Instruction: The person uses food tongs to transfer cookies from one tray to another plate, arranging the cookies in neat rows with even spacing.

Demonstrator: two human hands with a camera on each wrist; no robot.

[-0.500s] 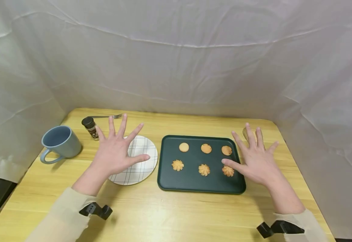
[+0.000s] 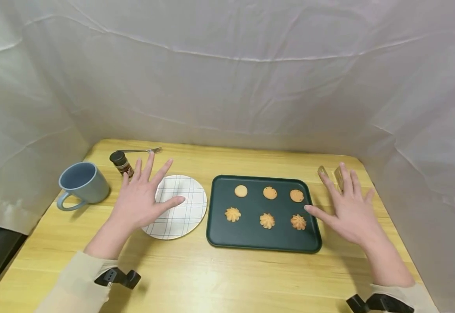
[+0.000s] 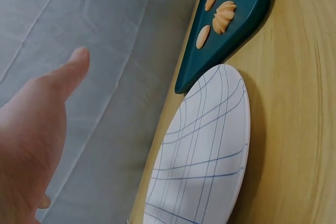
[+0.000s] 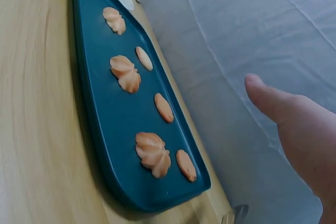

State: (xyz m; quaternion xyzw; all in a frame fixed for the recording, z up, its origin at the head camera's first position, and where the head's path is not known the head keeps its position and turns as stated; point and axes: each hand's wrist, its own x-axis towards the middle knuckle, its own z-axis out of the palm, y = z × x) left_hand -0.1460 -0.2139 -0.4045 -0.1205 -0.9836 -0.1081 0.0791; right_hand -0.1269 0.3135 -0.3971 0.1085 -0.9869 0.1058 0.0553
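Observation:
My left hand (image 2: 138, 202) hovers with spread fingers over the left part of a round white plate (image 2: 184, 204) with a blue grid pattern. It holds nothing. My right hand (image 2: 350, 213) is spread too, above the right edge of a dark green tray (image 2: 247, 237), and holds nothing either. On the tray lie two rows of cookies: plain round ones such as the pale cookie (image 2: 241, 191) at the back, and ridged flower-shaped ones such as the front cookie (image 2: 267, 221). Behind the right fingers, a brownish two-pronged item (image 2: 322, 170) is partly hidden.
A blue-grey mug (image 2: 84, 182) stands at the left, its handle toward the front. Near the left fingertips is a small spice jar (image 2: 121, 162) with a black lid. A fork (image 2: 143, 151) lies at the back left. White cloth (image 2: 227, 87) hangs behind the wooden table (image 2: 212, 278).
The right hand has moved right, uncovering the tray's right-hand cookies. The left hand has shifted slightly left, showing more of the plate. The camera view has shifted a little.

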